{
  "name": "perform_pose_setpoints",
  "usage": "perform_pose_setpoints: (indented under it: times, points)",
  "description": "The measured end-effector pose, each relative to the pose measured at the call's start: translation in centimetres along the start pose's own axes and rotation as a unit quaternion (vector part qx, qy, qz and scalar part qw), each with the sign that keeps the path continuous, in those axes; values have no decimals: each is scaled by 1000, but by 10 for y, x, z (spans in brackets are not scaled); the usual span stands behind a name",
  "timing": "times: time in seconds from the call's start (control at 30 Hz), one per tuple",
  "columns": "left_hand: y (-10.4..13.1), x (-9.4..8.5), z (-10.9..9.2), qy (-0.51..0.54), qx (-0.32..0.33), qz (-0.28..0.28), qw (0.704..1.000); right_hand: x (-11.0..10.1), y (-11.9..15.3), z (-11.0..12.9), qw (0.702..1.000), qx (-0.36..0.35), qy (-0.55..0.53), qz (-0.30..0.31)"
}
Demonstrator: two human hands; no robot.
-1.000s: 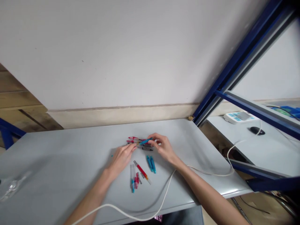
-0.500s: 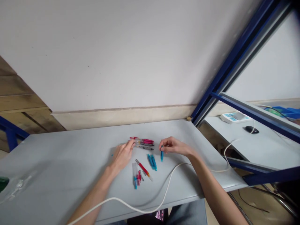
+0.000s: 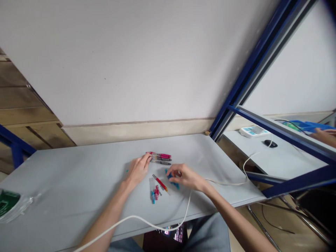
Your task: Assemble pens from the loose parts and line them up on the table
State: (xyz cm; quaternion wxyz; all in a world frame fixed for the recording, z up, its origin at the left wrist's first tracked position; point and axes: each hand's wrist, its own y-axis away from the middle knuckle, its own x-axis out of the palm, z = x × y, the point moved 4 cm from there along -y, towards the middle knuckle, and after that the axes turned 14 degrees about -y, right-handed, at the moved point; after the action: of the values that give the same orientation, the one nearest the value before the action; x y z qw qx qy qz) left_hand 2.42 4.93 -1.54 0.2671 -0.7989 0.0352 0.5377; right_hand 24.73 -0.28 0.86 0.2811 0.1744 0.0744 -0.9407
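Observation:
My left hand rests on the table with its fingers together at the left ends of a row of pens. The row holds pink pens and grey, clear-bodied pens. My right hand is low over the blue pen barrels, its thumb and fingers curled round one of them and partly hiding the group. Left of it lie a red pen part with an orange end, a clear strip, a small blue piece and small pink pieces.
A white cable crosses the table's front and runs off right. Clear plastic with a green part lies at the left edge. Beyond the blue frame are a mouse, a white device and another person's hand.
My right hand has moved left and down with the blue barrel, to the other blue barrels. My left hand has stayed at the pens. The view has shifted slightly; another person's hand shows at right.

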Motion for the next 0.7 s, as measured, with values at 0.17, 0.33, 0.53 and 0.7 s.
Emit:
perform_pose_setpoints:
  times: [0.17,0.33,0.53,0.7]
  points:
    - [2,0,-2,-1,17,2,1000,40,0,10,987,-56,144,50]
    - [3,1,-4,-9,23,3,1000,46,-7,3,982,-60,166,62]
    - [4,2,-4,-7,28,7,1000,45,-12,-2,987,-71,134,56]
    - [3,2,-6,-5,34,20,999,44,-15,-4,986,-68,134,66]
